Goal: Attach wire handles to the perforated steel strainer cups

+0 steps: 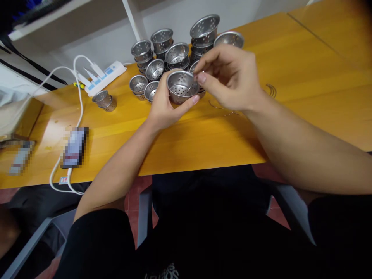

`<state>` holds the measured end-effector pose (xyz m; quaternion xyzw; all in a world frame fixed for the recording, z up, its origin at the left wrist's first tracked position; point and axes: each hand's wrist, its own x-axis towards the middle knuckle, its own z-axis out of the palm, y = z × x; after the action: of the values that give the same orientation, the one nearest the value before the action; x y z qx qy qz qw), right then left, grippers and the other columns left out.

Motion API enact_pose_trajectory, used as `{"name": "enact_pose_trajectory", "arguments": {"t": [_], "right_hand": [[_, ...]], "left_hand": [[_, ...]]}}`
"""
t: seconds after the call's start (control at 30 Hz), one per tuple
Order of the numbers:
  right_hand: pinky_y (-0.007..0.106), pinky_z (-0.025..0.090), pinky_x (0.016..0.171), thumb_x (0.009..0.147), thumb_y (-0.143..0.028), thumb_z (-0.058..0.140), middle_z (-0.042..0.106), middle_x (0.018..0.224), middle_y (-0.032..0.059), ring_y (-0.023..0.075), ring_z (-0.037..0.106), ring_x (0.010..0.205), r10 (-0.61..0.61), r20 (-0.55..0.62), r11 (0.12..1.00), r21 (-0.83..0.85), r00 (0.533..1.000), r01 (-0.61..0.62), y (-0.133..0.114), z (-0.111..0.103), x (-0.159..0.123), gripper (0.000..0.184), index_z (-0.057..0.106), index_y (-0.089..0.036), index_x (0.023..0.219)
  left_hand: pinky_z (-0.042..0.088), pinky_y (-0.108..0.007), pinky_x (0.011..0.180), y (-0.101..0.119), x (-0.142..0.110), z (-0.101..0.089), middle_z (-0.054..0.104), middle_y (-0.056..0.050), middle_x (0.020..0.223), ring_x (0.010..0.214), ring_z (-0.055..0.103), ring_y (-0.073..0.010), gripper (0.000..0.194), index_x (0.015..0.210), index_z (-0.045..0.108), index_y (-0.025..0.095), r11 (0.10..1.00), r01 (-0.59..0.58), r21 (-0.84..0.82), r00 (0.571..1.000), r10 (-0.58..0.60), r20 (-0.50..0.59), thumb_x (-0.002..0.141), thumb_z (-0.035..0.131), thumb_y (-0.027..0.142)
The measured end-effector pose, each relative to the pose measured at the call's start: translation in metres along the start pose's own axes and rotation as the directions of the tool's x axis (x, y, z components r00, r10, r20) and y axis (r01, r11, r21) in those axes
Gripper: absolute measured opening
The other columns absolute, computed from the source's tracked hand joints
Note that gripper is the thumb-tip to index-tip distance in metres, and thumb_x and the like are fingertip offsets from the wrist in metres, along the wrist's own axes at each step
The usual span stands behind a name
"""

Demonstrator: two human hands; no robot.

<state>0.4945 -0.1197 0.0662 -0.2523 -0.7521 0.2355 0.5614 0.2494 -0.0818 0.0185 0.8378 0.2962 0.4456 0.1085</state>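
Note:
My left hand (pixel 165 102) is wrapped around a perforated metal strainer cup (pixel 181 86), holding it tilted above the table with its mouth toward me. At the cup's right rim, my right hand (pixel 229 77) pinches thumb and forefinger together on what looks like the end of a thin wire (pixel 190 88), which runs down into the cup. The fingertips hide most of that end. Below my right hand, thin copper-coloured wires (pixel 232 113) lie on the table, and a few curved wires (pixel 271 91) lie farther right.
Behind the cup stand several stacks of perforated metal cups (pixel 161 37). Two nested small cups (pixel 104 101) sit to the left, near a white power strip (pixel 106 78) with cables. A phone (pixel 74 147) lies on the wooden table (pixel 116 143) near its front edge.

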Motion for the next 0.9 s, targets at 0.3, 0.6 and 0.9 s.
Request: {"name": "enact_pose_trajectory", "arguments": {"t": [0.3, 0.6, 0.9], "right_hand": [[0.059, 0.068, 0.108, 0.109, -0.065, 0.078, 0.076, 0.136, 0.0091, 0.0348, 0.073, 0.120, -0.092, 0.160, 0.954, -0.270, 0.983, 0.133, -0.003, -0.012, 0.001, 0.026, 0.084, -0.041, 0.118], [0.064, 0.061, 0.127, 0.103, -0.064, 0.083, 0.069, 0.156, 0.0061, 0.0405, 0.064, 0.143, 0.041, 0.266, 0.961, -0.275, 0.963, 0.035, -0.007, -0.007, -0.001, 0.031, 0.084, -0.048, 0.130], [0.059, 0.060, 0.124, 0.101, -0.046, 0.086, 0.069, 0.147, 0.0120, 0.0385, 0.066, 0.139, -0.038, 0.276, 0.988, -0.135, 0.960, 0.077, -0.002, -0.005, -0.001, 0.028, 0.090, -0.042, 0.129]], "left_hand": [[0.065, -0.063, 0.130, -0.010, 0.001, 0.001, 0.070, -0.011, 0.151, 0.146, 0.079, -0.0394, 0.088, 0.160, 0.045, 0.038, 0.997, -0.037, -0.061, 0.995, 0.032, -0.093, 0.102, 0.071, 0.099], [0.063, -0.062, 0.134, -0.014, 0.000, 0.001, 0.067, -0.010, 0.156, 0.151, 0.076, -0.0395, 0.089, 0.165, 0.040, 0.042, 0.996, -0.072, -0.061, 0.996, 0.069, -0.055, 0.103, 0.067, 0.100], [0.061, -0.066, 0.138, 0.001, 0.001, -0.008, 0.071, -0.011, 0.156, 0.153, 0.076, -0.0422, 0.101, 0.166, 0.046, 0.039, 1.000, 0.025, -0.008, 1.000, -0.025, -0.002, 0.097, 0.063, 0.110]]}}
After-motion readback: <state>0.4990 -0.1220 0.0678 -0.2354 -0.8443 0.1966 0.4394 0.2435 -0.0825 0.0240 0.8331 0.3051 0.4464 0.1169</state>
